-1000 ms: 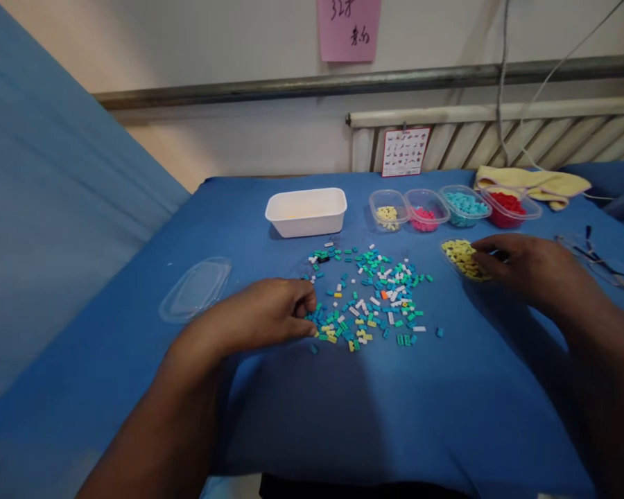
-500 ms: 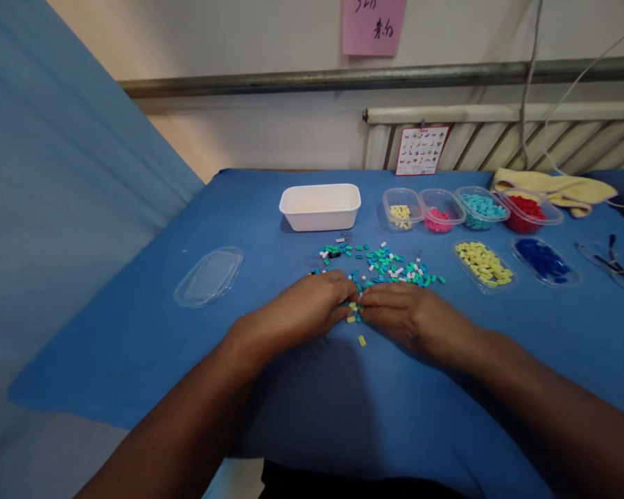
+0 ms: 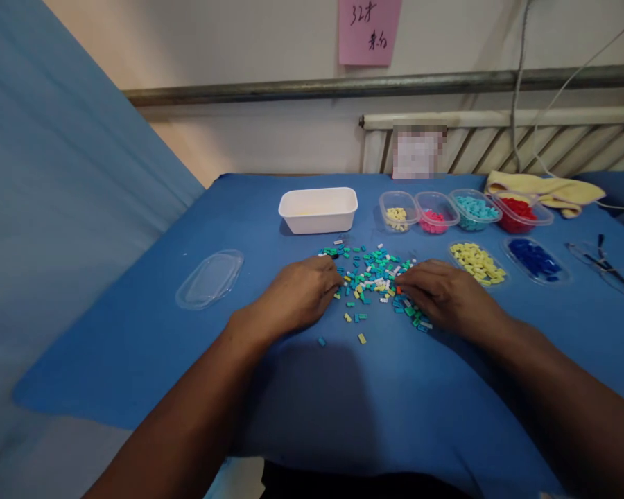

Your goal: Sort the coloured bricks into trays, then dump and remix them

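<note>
A loose pile of tiny bricks in teal, green, white and yellow lies on the blue cloth-covered table. My left hand rests palm down at the pile's left edge, fingers curled with the tips among the bricks. My right hand rests at the pile's right edge, fingers also bent and pressed together on the bricks. What either hand pinches is hidden under the fingers. A few stray bricks lie nearer to me.
At the back stand a white tub and clear tubs of pale yellow, pink, teal and red bricks. Shallow lids hold yellow and blue bricks. An empty clear lid lies left; spectacles right.
My right hand came from the yellow-brick lid to the pile and met the left hand. Both hands have since spread apart to the pile's two sides, uncovering more bricks.
</note>
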The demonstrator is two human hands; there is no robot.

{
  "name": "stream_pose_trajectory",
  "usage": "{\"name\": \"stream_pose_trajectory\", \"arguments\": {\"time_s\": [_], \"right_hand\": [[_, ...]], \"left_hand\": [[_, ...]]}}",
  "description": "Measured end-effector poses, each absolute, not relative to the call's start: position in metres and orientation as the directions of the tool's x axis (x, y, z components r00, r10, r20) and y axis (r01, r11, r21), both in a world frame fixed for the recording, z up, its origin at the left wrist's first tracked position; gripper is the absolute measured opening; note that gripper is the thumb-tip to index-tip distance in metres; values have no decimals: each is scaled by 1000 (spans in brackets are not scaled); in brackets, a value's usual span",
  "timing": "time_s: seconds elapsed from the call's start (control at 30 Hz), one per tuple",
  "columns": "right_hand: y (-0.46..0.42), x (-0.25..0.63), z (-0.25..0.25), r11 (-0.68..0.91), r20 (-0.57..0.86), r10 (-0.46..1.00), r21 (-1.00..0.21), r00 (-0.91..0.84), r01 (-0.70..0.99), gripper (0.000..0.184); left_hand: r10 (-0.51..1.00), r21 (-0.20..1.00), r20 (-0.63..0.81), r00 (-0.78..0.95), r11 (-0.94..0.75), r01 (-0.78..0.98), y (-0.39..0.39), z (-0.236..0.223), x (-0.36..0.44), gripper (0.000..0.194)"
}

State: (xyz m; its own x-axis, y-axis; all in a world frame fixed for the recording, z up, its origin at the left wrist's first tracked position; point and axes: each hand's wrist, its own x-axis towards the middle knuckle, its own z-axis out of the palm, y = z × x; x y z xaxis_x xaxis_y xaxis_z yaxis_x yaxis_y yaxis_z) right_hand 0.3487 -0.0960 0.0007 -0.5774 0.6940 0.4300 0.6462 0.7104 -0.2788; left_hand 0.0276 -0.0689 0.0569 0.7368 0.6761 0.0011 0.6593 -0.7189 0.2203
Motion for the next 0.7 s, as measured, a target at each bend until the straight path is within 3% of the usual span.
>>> {"name": "stream_pose_trajectory", "arguments": {"time_s": [0.1,0.23,0.43,0.53,0.6,0.7], "right_hand": [[-96,348,0,687,470,707,-281,-528,670,18],[-97,344,2,719,420,688,-285,-592,633,20],[-98,350,7,650,397,742,-226,-541,726,19],[-97,342,7,733,456,670,-282,-586,619,27],[-96,338,6,791,419,612,-299,-671,534,32],[-95,342,5,784,375,620,-280,-689,554,33]], "left_hand": [[687,230,79,723,-718,657,-68,53,30,31],[583,279,125,803,-797,535,-71,47,40,36],[586,226,176,791,-806,547,-71,46,39,33],[543,240,231,807,-836,493,-72,44,41,31],[486,241,247,839,-869,432,-72,42,43,30],[456,241,249,855,-884,401,-73,41,44,28]]}}
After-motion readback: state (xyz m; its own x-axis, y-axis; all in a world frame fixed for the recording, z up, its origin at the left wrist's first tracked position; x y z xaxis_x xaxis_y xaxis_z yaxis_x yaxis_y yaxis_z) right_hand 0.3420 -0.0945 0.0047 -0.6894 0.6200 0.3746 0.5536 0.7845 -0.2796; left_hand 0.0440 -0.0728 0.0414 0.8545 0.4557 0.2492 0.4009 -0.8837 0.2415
